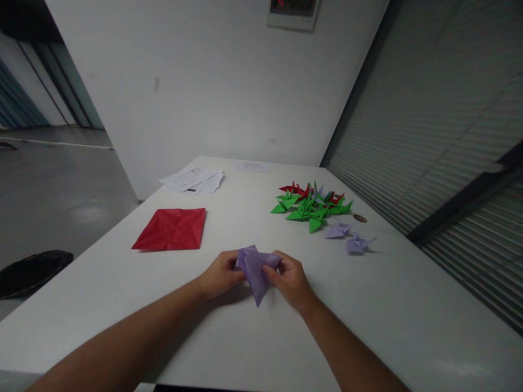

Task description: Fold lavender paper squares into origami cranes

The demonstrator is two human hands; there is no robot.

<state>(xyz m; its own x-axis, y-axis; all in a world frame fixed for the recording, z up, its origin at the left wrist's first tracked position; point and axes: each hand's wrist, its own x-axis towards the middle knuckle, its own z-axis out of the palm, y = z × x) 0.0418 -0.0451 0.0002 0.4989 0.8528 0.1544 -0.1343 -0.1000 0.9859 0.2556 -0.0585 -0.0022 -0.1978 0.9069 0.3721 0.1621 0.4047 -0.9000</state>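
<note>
A partly folded purple paper (255, 269) is held between both hands over the near middle of the white table (229, 337), one point of it hanging down toward me. My left hand (223, 274) pinches its left side between thumb and fingers. On the right side, my right hand (292, 279) grips it, the thumb lying on the front face. A red creased paper sheet (174, 230) lies flat to the left. Green folded cranes (306, 208) are heaped at the right, with red cranes (297, 189) behind them. Two purple cranes (358, 244) sit nearer me, beside the heap.
Printed white papers (192, 179) lie at the back left, and another sheet (252, 166) near the wall. A brown round object (360, 218) is by the right edge. Window blinds border the right side. A black-lined bin (35, 269) stands on the floor at left.
</note>
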